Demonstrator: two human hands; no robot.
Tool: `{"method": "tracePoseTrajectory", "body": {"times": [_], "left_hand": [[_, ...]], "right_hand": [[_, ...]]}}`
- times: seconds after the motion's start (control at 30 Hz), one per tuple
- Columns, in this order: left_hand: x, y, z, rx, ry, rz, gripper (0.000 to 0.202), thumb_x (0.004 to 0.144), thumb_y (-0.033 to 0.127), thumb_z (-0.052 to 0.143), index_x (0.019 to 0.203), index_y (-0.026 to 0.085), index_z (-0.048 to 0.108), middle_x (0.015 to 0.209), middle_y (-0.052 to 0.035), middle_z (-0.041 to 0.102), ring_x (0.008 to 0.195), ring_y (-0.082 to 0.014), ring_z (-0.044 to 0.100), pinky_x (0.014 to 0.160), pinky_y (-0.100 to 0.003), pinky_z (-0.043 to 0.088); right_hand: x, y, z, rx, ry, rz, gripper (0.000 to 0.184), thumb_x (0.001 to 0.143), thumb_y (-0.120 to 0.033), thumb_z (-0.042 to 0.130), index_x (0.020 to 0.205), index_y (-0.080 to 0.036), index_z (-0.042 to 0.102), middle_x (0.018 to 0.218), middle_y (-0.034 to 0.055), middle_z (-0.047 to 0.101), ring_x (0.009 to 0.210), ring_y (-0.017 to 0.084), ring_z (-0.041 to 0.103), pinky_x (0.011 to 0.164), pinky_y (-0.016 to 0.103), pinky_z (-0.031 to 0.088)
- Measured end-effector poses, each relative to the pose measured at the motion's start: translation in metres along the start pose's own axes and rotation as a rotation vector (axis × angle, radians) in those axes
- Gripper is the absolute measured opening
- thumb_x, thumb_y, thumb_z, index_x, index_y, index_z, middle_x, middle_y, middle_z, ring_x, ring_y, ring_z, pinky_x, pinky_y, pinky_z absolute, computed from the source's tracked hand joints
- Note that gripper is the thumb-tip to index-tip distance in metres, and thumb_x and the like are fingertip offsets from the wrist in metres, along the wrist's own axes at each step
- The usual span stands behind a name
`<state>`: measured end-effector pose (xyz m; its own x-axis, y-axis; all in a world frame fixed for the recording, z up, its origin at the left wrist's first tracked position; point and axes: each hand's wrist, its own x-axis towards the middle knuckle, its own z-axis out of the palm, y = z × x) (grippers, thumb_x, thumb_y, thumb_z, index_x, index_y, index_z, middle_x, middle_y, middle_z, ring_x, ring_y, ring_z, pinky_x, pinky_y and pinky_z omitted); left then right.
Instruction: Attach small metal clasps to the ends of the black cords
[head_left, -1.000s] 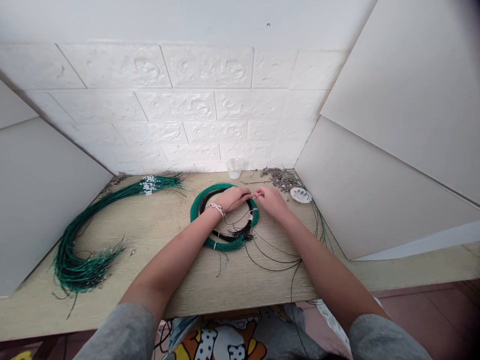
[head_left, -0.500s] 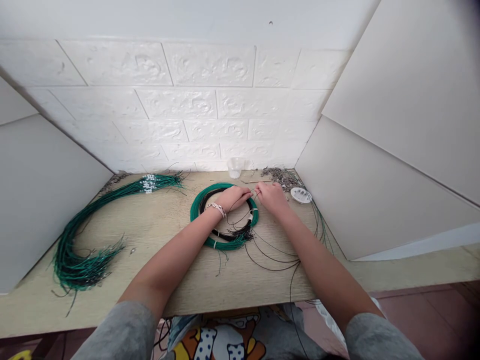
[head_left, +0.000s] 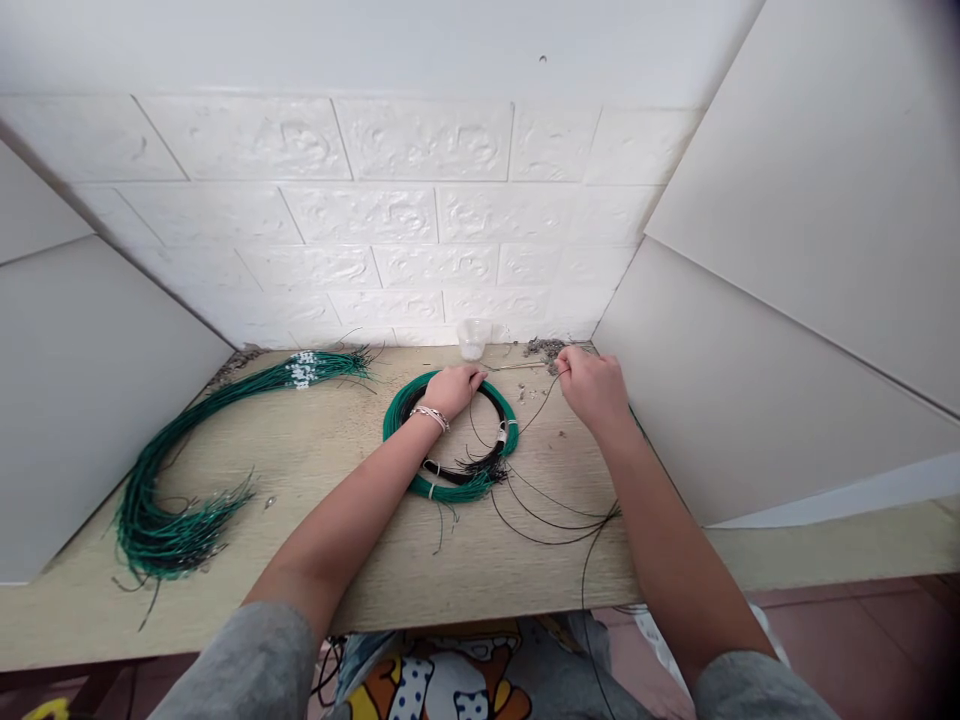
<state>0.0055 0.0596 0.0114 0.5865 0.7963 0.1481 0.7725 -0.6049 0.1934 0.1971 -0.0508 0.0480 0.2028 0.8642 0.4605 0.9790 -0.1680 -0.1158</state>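
Note:
A coil of green and black cords [head_left: 420, 480] lies in the middle of the wooden table [head_left: 315, 470]. My left hand [head_left: 450, 388] rests with curled fingers on the coil's far edge, a bracelet on its wrist. My right hand [head_left: 592, 385] is closed in a pinch at a heap of small metal parts [head_left: 546, 349] by the back wall. A thin black cord [head_left: 534, 410] runs from its fingertips back toward the coil. Loose black cords [head_left: 555, 515] trail over the table's front edge.
A long bundle of green cords [head_left: 172, 470] curves along the table's left side. A clear plastic cup [head_left: 473, 338] stands against the white brick wall. White panels close in the table on the left and right. A tiny metal piece [head_left: 268, 502] lies near the bundle.
My right hand has moved away from my left, to the right and back toward the heap of metal parts, drawing a black cord with it. It now covers the white dish.

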Motion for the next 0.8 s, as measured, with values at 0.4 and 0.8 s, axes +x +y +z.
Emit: {"method": "tracePoseTrajectory", "body": {"times": [0.4, 0.8], "left_hand": [[0.000, 0.000, -0.001, -0.032, -0.014, -0.029, 0.048, 0.088, 0.049, 0.028, 0.086, 0.018, 0.065, 0.080, -0.0091, 0.066, 0.074, -0.0201, 0.061, 0.065, -0.027, 0.042], [0.001, -0.004, 0.000, -0.142, -0.020, -0.028, 0.046, 0.087, 0.048, 0.032, 0.091, 0.019, 0.066, 0.088, -0.0090, 0.067, 0.080, -0.0217, 0.060, 0.069, -0.028, 0.042]], "right_hand": [[-0.001, 0.012, -0.019, 0.025, 0.312, 0.174, 0.027, 0.089, -0.029, 0.030, 0.085, -0.016, 0.053, 0.067, 0.0055, 0.057, 0.057, 0.016, 0.041, 0.074, 0.032, 0.027], [-0.004, 0.023, -0.050, 0.112, 0.839, 0.237, 0.028, 0.089, -0.037, 0.032, 0.081, -0.017, 0.050, 0.064, 0.0039, 0.049, 0.057, 0.016, 0.040, 0.066, 0.034, 0.032]]}}
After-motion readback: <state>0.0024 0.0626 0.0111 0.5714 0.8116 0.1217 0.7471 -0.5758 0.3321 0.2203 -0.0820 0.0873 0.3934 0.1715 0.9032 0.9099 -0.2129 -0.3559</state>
